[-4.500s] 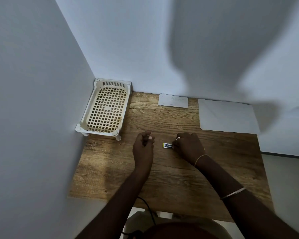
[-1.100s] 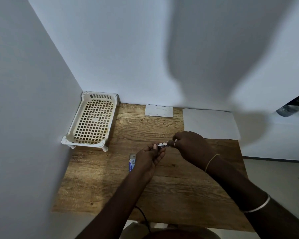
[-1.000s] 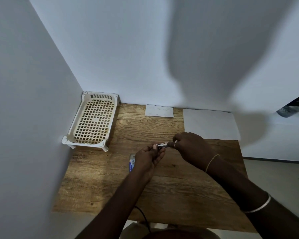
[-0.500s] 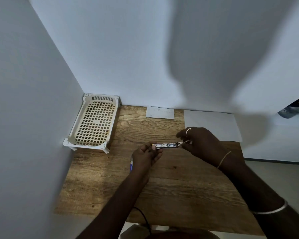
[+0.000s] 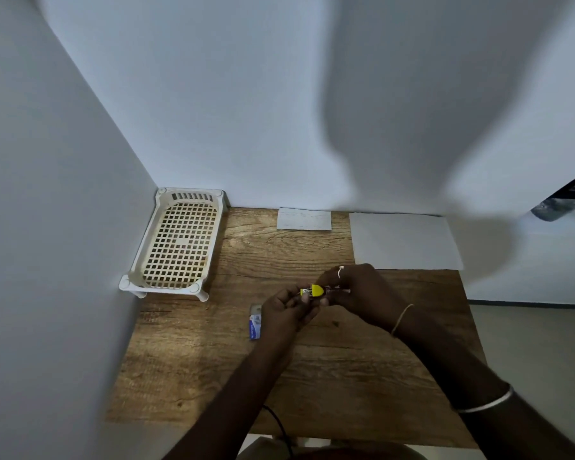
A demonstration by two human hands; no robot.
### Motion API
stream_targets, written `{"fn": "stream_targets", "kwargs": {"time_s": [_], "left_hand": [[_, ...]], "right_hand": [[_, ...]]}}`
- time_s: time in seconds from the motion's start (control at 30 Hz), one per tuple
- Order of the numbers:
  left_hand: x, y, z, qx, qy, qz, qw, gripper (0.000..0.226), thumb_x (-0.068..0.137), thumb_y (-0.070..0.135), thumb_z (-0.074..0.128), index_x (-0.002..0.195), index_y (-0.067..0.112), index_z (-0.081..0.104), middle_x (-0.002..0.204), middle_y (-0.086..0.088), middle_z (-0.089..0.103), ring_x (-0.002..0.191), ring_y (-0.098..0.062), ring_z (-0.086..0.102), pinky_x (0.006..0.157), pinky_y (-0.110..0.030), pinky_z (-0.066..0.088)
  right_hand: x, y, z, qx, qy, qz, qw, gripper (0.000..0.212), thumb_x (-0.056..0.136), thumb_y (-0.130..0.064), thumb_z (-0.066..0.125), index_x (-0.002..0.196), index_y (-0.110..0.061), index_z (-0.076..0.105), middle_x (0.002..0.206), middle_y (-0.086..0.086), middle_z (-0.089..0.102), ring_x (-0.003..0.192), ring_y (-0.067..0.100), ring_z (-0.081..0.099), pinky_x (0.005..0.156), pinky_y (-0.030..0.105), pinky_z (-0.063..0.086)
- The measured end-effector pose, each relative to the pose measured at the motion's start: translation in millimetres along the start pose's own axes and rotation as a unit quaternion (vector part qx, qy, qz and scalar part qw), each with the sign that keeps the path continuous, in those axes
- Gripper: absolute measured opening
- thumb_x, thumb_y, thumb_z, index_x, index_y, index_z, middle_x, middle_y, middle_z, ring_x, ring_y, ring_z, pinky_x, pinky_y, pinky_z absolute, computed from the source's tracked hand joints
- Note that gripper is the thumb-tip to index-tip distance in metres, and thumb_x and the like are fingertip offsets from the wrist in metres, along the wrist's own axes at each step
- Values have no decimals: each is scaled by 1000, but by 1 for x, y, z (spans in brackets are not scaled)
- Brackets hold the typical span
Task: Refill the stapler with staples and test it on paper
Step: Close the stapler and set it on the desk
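Note:
A small stapler (image 5: 314, 291) with a yellow end and a metal body is held above the middle of the wooden table (image 5: 329, 376). My left hand (image 5: 287, 310) grips its left end. My right hand (image 5: 362, 295) closes on its right end, where a thin metal part sticks out between the fingers. A small blue and white staple box (image 5: 255, 322) lies on the table just left of my left hand. A large white paper sheet (image 5: 404, 242) lies at the back right, a smaller slip (image 5: 304, 219) at the back middle.
A cream plastic lattice tray (image 5: 180, 242) on short legs stands in the back left corner against the walls. Walls close the table at the left and the back. The table's right edge borders open floor.
The stapler has turned in my hands: its yellow end now shows. My right hand, which had drawn out to the right half a second ago, is back close to my left hand.

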State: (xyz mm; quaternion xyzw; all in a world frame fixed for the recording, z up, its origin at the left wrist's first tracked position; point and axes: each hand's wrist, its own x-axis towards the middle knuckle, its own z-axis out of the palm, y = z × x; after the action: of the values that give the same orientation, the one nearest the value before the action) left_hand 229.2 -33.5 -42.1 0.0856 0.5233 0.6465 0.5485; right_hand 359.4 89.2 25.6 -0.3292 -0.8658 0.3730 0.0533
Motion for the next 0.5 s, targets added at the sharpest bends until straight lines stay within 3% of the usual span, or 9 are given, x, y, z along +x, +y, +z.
{"fn": "stream_targets", "kwargs": {"time_s": [0.1, 0.17, 0.27, 0.4, 0.5], "left_hand": [[-2, -5, -3, 10, -23, 7, 1000, 17, 99, 2, 59, 113, 0, 69, 102, -17, 79, 94, -24, 78, 79, -27, 62], [-2, -7, -4, 11, -25, 11, 1000, 15, 98, 2, 61, 109, 2, 71, 101, -15, 79, 95, -24, 77, 80, -29, 62], [-2, -7, -1, 51, -37, 32, 997, 18, 94, 11, 67, 110, 4, 72, 107, -17, 78, 101, -27, 74, 87, -37, 61], [-2, -4, 2, 65, -51, 12, 996, 31, 102, 27, 54, 111, 6, 74, 113, -21, 76, 108, -32, 73, 93, -42, 60], [-1, -1, 2, 148, -77, 39, 985, 24, 103, 24, 57, 117, 12, 73, 114, -14, 77, 112, -30, 73, 98, -43, 59]], "right_hand": [[-2, 8, 1, 12, -23, 25, 999, 39, 77, -25, 84, 115, -31, 74, 93, -16, 72, 83, -13, 62, 72, 10, 48], [-3, 14, -1, 38, -45, 53, 997, 52, 75, -24, 87, 124, -26, 69, 105, -7, 75, 91, -8, 65, 82, 15, 54], [-4, 22, -1, -3, -67, 59, 996, 61, 69, -30, 90, 126, -24, 68, 107, -4, 75, 86, -7, 62, 73, 10, 48], [-4, 26, 0, -69, -65, 50, 994, 45, 70, -38, 87, 112, -28, 76, 99, -7, 75, 88, 7, 64, 77, 32, 53], [-8, 28, 5, -79, -40, 69, 994, 37, 71, -37, 85, 106, -29, 77, 93, -7, 74, 86, 8, 65, 77, 36, 55]]}}
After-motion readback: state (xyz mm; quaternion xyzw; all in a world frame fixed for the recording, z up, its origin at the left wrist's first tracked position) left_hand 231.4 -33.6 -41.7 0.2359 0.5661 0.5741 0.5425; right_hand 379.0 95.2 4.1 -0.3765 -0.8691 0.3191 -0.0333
